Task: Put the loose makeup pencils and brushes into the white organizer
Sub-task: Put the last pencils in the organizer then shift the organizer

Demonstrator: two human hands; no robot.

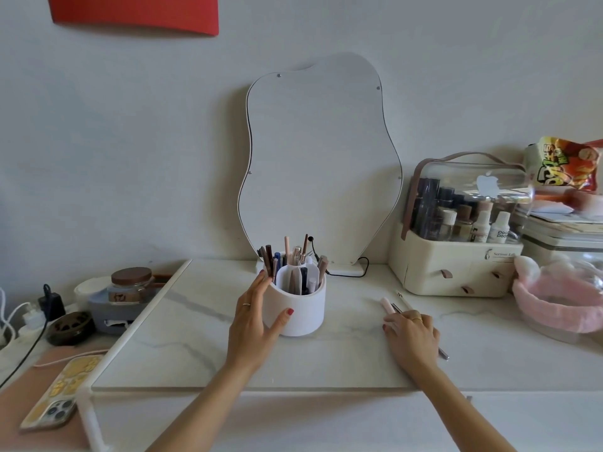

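Observation:
The white round organizer (301, 311) stands mid-table in front of the mirror, with several pencils and brushes (293, 259) upright in its compartments. My left hand (254, 318) wraps around its left side, thumb on the front wall. To the right, my right hand (412, 334) rests palm down on loose pencils lying on the marble top. A pink one (387, 304), a dark thin one (397, 308) and a white one (404, 299) stick out beyond my fingers. A metal tip (443, 353) shows behind my wrist. Whether the fingers grip any pencil is unclear.
A wavy mirror (321, 158) leans on the wall behind the organizer, its cable beside it. A cream cosmetics case (456, 272) and a pink headband (558, 305) sit at the right. At the left lie a jar (132, 283), chargers and a phone (62, 396).

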